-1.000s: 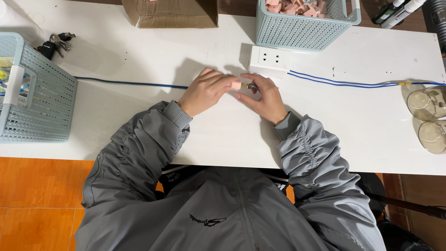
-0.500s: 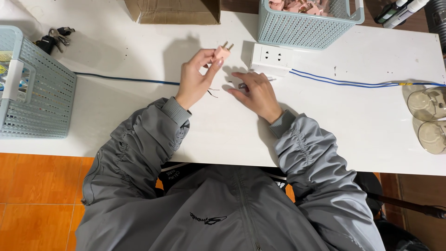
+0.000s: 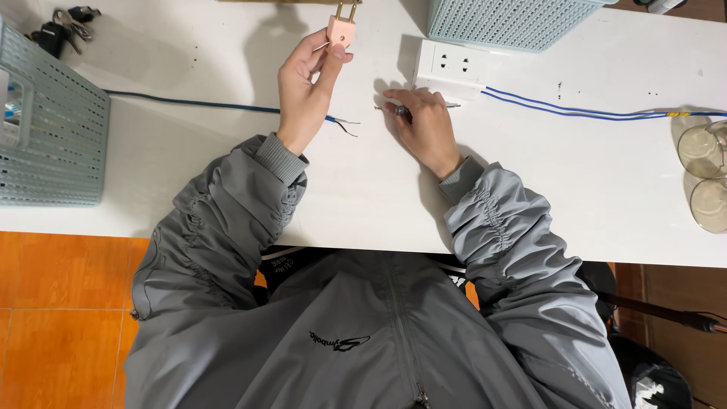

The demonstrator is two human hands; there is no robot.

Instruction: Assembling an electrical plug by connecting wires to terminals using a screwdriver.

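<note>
Head view showed the left hand (image 3: 303, 83) raised off the white table (image 3: 575, 182), wrist bent back, pinching a small pink plug (image 3: 341, 29) between thumb and fingertips, its two metal prongs pointing away from the person. Just below that hand's heel lay a blue cable (image 3: 189, 103), its stripped end splayed on the table between the two hands. The right hand (image 3: 424, 125) rested palm down on the table, fingers curled over a thin screwdriver (image 3: 401, 110) whose metal tips showed on either side; whether it truly gripped the tool could not be told. Just beyond its fingertips sat a white socket strip (image 3: 450, 64), with blue wires (image 3: 575, 106) running off to its right. Farther beyond stood a pale blue basket (image 3: 507, 26); another basket (image 3: 53, 129) stood well left of the left hand, keys (image 3: 60, 26) beyond it.
</note>
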